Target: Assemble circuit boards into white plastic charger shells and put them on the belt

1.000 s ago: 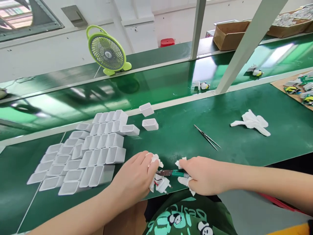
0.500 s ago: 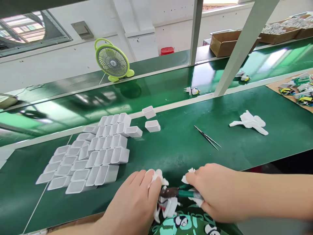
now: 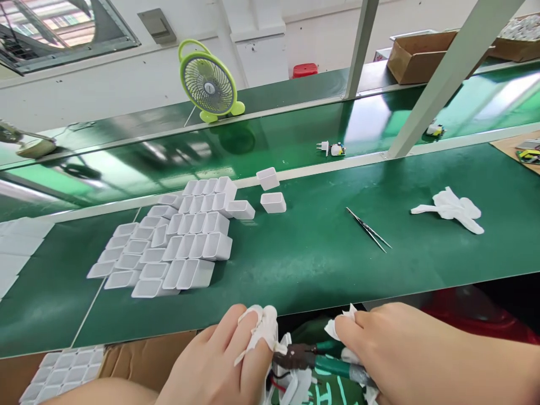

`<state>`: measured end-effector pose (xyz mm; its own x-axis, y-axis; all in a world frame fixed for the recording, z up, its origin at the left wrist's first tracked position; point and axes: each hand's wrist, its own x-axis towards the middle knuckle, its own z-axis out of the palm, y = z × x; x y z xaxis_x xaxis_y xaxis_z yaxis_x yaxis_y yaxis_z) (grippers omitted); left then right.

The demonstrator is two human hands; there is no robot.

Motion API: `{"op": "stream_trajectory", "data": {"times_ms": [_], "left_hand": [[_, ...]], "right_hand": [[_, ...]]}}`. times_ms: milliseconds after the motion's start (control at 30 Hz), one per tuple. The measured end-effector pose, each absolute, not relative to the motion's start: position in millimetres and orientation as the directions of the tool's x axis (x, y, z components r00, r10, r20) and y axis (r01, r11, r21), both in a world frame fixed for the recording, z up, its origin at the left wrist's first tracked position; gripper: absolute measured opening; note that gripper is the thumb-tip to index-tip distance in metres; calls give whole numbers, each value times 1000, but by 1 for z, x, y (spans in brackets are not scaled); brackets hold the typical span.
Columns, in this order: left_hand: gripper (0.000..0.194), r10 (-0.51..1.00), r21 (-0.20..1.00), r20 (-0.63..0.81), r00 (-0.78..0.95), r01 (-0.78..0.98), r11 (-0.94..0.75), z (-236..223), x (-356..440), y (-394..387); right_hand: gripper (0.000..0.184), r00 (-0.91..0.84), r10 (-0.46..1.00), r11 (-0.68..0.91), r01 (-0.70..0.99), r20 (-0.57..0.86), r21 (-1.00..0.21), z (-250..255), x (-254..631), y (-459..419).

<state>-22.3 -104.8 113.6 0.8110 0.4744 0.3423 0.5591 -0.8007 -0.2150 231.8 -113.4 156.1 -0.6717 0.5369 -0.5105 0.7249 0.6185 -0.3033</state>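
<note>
My left hand (image 3: 219, 360) is closed, with white finger cots on the fingertips, around a small white plug part with red and black wires (image 3: 291, 382) below the table's front edge. My right hand (image 3: 392, 349) is closed on green-handled pliers (image 3: 320, 360), whose dark jaws meet the part. On the green table (image 3: 320, 253) several white plastic housings (image 3: 177, 242) lie packed in rows, with two loose ones (image 3: 272, 191) beside them.
Metal tweezers (image 3: 369, 229) and a crumpled white glove (image 3: 453, 208) lie to the right. A green fan (image 3: 210, 81) stands behind the conveyor belt (image 3: 274, 140), which carries small assemblies (image 3: 331, 149). A box of housings (image 3: 63, 371) sits lower left. Cardboard boxes (image 3: 422, 50) stand far right.
Both hands have drawn back toward me, off the table and below its front edge, still holding the part and pliers. The view has tilted, revealing the box of housings at lower left.
</note>
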Motion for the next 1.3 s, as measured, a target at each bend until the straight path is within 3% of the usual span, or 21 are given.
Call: {"op": "stream_trajectory", "data": {"times_ms": [167,300,467,633,800,967,1067,1200,1300], "left_hand": [[27,471,-184,295,832,533,-826,110,-24,-108],[23,439,-192,357,824,525,-829,113,-20,-108],[26,483,-189,355,800,568,-801,104,-14,-100],[37,544,-196,312,779,613,-766,80,-6,-78],[37,596,-155,249,763,639,-753,68,-5,-66],[44,615,-95,244,750,650,-754,60,-6,-63],[44,627,-92,226,745,658,-748,52,-5,-63],[39,653,-58,219,725,678,-733,44,-10,-58],[37,769,67,231,596,778,-624,45,-22,-51]], "right_hand": [[18,-640,640,519,768,-425,-374,151,237,-122],[14,-596,689,442,797,-413,-412,150,239,-126],[21,-604,589,468,797,-537,-382,146,238,-111],[34,-556,552,381,831,-621,-405,133,238,-73],[30,-584,513,498,799,-629,-336,135,236,-55],[46,-447,539,371,887,-714,-275,141,231,-56],[54,-440,500,334,893,-746,-302,142,229,-52],[40,-467,524,348,881,-712,-322,142,241,-44],[32,-469,634,330,883,-614,-334,135,262,-37]]}}
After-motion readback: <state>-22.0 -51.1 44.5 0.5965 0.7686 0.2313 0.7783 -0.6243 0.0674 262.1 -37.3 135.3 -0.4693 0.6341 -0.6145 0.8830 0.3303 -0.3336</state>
